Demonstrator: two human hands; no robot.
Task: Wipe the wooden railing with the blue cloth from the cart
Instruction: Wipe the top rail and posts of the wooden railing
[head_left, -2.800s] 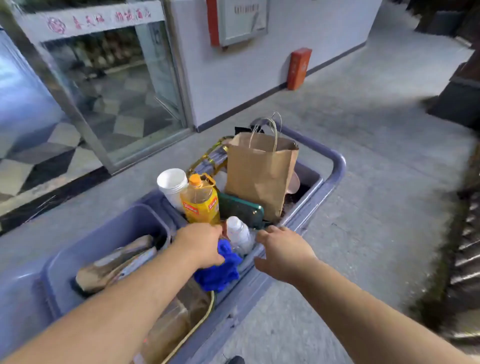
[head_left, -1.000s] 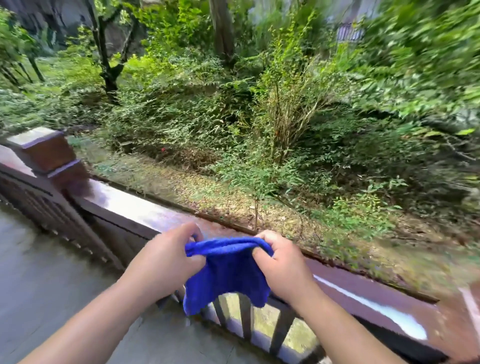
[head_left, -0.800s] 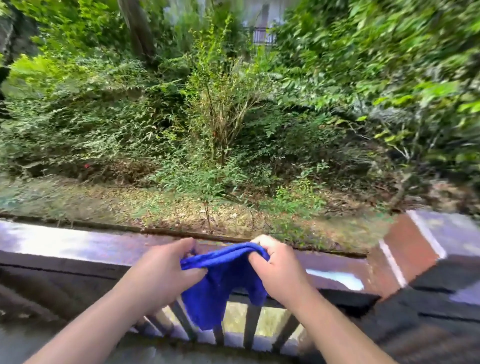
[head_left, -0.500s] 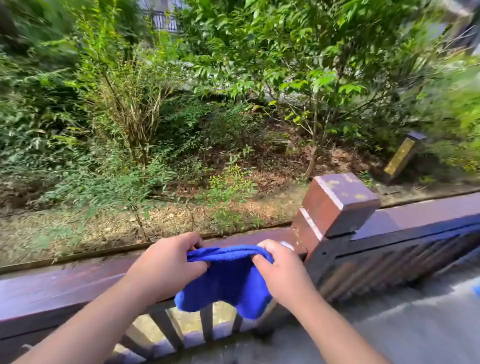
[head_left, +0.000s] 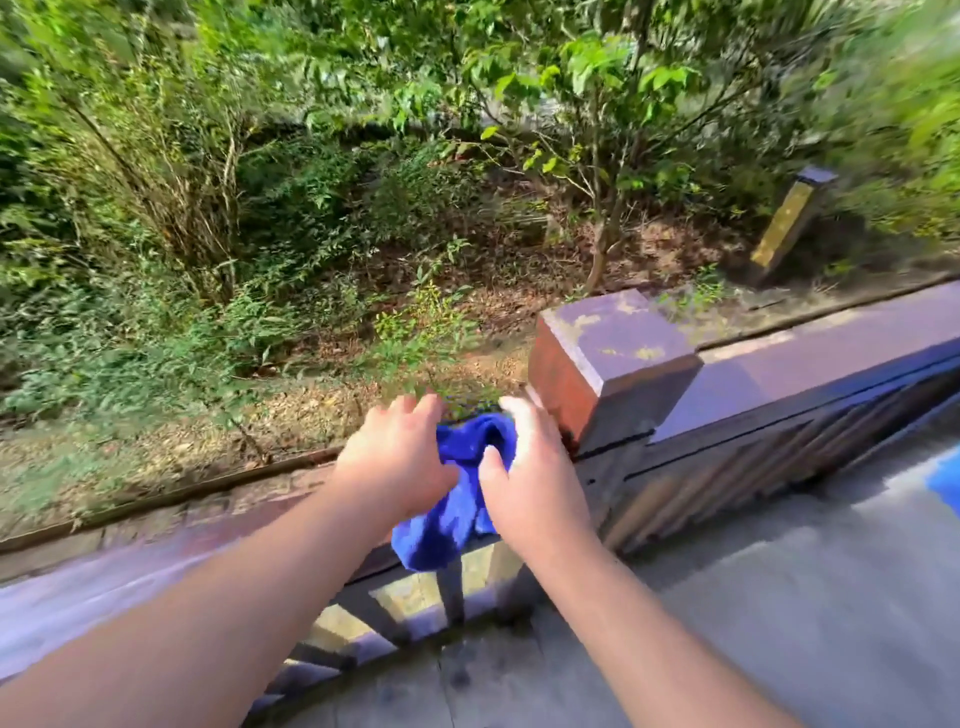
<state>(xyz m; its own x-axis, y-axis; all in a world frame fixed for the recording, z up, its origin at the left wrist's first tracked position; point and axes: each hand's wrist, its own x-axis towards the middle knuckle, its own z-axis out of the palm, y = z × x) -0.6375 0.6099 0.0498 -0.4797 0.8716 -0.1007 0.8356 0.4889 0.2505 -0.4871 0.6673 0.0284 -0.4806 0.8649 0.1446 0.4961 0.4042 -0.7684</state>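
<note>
Left hand (head_left: 397, 462) and right hand (head_left: 530, 478), palms down, both grip bunched blue cloth (head_left: 457, 493) on dark wooden railing (head_left: 810, 358) beside square post (head_left: 613, 358).

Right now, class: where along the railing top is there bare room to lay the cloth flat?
Free: the railing top left of the left hand, and the stretch right of the post. Crowded: beside the post, where both hands, the right hand included, bunch the blue cloth.

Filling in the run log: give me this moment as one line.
phase: cloth onto rail | left hand: on cloth | right hand: on cloth | cloth: draped over rail, beside post
</note>
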